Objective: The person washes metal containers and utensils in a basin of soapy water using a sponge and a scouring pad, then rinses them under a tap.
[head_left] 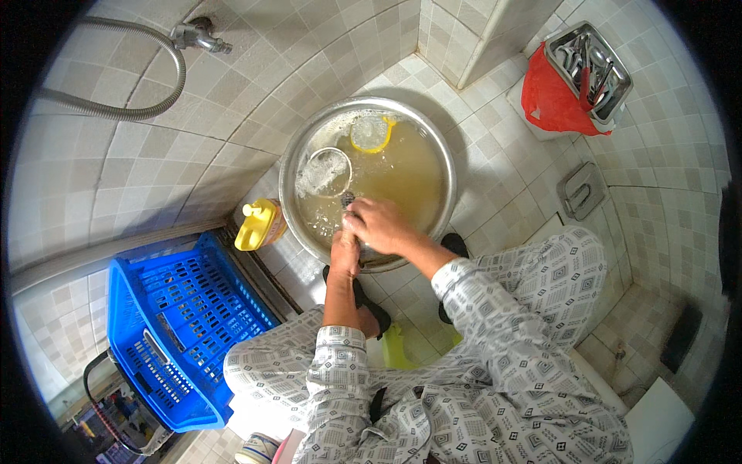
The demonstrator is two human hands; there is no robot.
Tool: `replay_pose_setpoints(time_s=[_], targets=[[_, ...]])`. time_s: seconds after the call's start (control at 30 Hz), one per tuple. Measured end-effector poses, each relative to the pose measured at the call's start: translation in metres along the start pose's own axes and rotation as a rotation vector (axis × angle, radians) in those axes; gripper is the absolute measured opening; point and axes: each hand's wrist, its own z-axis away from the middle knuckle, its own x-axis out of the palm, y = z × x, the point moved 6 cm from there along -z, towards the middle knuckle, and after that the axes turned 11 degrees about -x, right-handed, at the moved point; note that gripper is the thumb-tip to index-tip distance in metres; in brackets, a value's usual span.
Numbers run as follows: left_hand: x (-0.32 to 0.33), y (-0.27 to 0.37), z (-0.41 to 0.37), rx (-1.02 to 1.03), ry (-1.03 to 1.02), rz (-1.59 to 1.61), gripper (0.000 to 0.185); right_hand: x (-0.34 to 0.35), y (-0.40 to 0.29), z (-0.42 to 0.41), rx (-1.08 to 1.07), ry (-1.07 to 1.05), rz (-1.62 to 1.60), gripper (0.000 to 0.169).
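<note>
A wide metal basin (450, 191) of cloudy, brownish water stands on the floor before me. Over its near side, my left hand (346, 253) and my right hand (379, 225) are pressed together, both closed around a small dark object (347, 200). Only its rough-looking end shows past my fingers, so its kind is unclear. Just beyond it, a round pale rim (350, 168) with foam inside sits in the water. Farther back floats a yellow-rimmed round item (371, 149), possibly a strainer. Suds gather along the far left side of the basin.
Left of the basin stands a yellow pump bottle (259, 225), with a blue plastic basket (203, 313) nearer me. At the upper right, a metal tray of utensils (591, 69) rests above a red bag (550, 101). A metal lid (582, 191), wall tap (200, 37) and hose (179, 75) also show.
</note>
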Motion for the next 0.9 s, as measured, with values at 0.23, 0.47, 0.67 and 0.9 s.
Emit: replay_pose_setpoints(time_s=[0.23,0.47,0.67,0.9], targets=[[-0.001,0.013,0.012,0.018,-0.140,0.193,0.053,-0.018,0.076,0.001,0.368,-0.104,-1.032,0.037],[0.011,0.006,-0.006,0.029,-0.109,0.609,0.058,0.050,0.132,0.044,0.733,0.449,-1.679,0.046],[0.002,0.000,-0.018,0.182,0.041,0.683,0.051,0.105,0.083,0.041,0.757,0.779,-1.334,0.047],[0.018,-0.024,-0.015,0.074,0.030,0.712,0.053,0.037,0.051,0.035,0.655,0.695,-0.606,0.080]])
